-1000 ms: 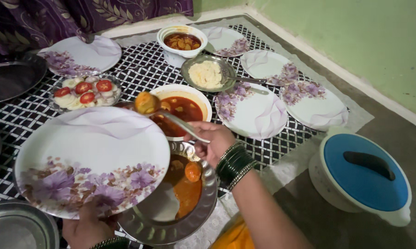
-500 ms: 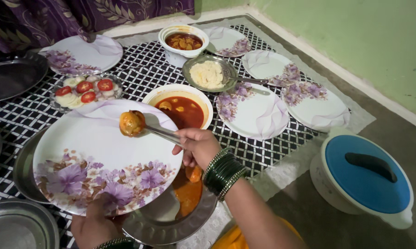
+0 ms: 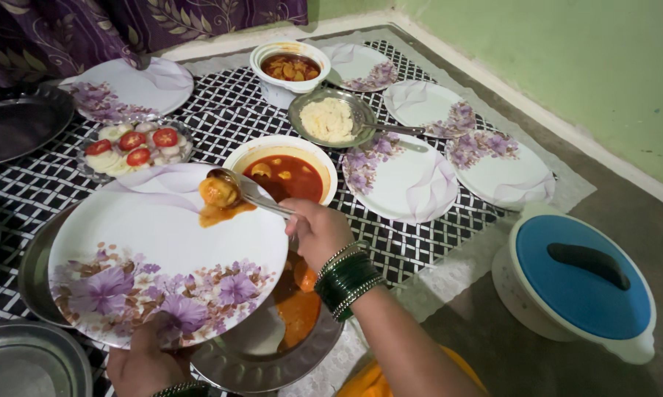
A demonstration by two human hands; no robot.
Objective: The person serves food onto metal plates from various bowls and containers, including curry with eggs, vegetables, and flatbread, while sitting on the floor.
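Green walls meet a grey floor at the far right, and a black-and-white lattice-patterned mat (image 3: 221, 117) spread on the floor carries the dishes. At the near left, the left hand (image 3: 142, 362) grips the near edge of a large white plate with purple flowers (image 3: 162, 254), its fingers curled under the rim and the thumb on top, holding the plate above a round steel tray (image 3: 273, 345) that has orange curry pooled in it. The right hand (image 3: 317, 231), green bangles at the wrist, has its fingers pinched around the handle of a steel spoon (image 3: 247, 192). The spoon's bowl rests on the far part of the plate with a curry-coated egg (image 3: 217, 191) in it, and a small patch of orange gravy lies on the plate just beside it. Just beyond sits a white bowl of red curry (image 3: 284, 173). Far left is a glass dish of sliced cucumber and tomato (image 3: 129, 147); near right stands a white casserole with a blue lid (image 3: 578, 283).
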